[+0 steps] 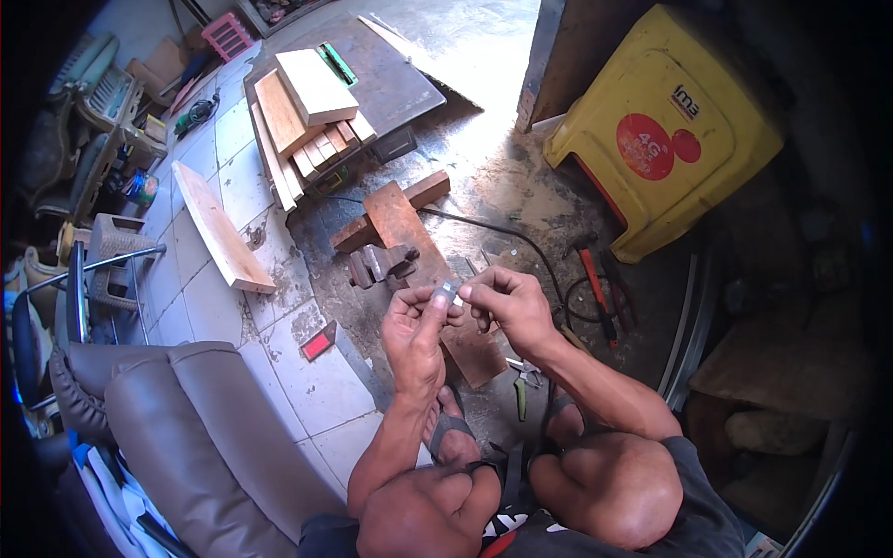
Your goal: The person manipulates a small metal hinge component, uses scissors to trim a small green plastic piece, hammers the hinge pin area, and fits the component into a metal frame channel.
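Both of my hands meet in front of me over a wooden board (470, 353). My left hand (416, 337) pinches a small shiny grey piece (447, 290) between thumb and fingers. From the other side, the fingertips of my right hand (510, 305) are closed on the same piece or on a pale bit at its edge. The piece is too small to name. Just beyond my left hand, a small metal vise (377, 265) sits on the board. Pliers with a green handle (521, 395) lie on the floor near my right foot.
A hammer with a red and black handle (595, 293) lies on the right, beside a dark cable (521, 234). Farther off stand a yellow plastic stool (595, 112) and a low table (395, 79) stacked with wood. A brown padded seat (205, 437) fills the near left.
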Motion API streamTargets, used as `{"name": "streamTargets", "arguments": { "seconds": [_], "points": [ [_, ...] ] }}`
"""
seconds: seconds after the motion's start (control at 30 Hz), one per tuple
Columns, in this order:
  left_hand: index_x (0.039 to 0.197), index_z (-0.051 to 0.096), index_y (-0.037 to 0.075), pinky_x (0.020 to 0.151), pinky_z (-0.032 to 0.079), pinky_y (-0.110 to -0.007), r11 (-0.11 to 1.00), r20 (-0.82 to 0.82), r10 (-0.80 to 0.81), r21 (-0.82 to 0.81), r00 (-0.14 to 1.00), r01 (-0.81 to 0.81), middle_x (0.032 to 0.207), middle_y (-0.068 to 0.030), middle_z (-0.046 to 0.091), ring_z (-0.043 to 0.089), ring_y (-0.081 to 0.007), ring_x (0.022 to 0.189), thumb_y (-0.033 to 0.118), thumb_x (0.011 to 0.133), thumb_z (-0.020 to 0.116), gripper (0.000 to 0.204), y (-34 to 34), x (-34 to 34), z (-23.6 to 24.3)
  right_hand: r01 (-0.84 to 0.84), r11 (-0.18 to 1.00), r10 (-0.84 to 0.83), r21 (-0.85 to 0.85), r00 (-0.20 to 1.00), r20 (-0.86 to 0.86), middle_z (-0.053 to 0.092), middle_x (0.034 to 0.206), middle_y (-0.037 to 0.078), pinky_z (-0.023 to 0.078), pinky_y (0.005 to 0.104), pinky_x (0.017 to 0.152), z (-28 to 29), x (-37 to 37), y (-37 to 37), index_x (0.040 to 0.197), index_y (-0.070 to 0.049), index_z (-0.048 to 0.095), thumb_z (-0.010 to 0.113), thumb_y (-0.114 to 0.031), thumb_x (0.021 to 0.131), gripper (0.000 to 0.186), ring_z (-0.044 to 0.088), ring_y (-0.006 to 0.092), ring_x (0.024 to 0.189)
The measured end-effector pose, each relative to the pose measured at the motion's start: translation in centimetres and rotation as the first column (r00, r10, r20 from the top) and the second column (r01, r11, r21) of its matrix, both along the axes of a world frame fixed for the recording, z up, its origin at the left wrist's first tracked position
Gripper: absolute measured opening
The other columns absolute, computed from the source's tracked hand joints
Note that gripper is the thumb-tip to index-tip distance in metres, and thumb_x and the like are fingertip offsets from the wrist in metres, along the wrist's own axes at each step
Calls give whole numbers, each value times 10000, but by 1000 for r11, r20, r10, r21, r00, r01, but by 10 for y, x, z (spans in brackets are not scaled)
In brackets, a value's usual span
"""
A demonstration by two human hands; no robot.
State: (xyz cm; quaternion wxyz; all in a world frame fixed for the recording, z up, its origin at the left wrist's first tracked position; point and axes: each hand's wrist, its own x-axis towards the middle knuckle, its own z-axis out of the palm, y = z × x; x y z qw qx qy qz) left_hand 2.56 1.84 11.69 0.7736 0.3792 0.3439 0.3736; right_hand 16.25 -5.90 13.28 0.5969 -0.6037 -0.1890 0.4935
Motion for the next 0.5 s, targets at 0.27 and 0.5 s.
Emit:
{"name": "streamTargets", "arguments": {
  "seconds": [0.27,0.5],
  "points": [
    [1109,551,-5,682,570,-254,999,-62,4,-38,998,-6,941,-114,687,702,-167,790,40,946,687,217,1,-7,-17,-25,990,-103,139,549,829,682,725,154,527,380,588,-17,3,-11,885,-10,707,711,-180,903,171,671,279,613],
    [1122,548,20,691,594,-288,957,-125,-67,-288,990,29,967,-114,682,713,-201,826,37,938,691,234,0,-37,-62,57,947,256,-316,457,852,647,989,221,543,509,792,-70,32,-36,1032,-13,673,658,-136,870,203,663,425,898]
  ]
}}
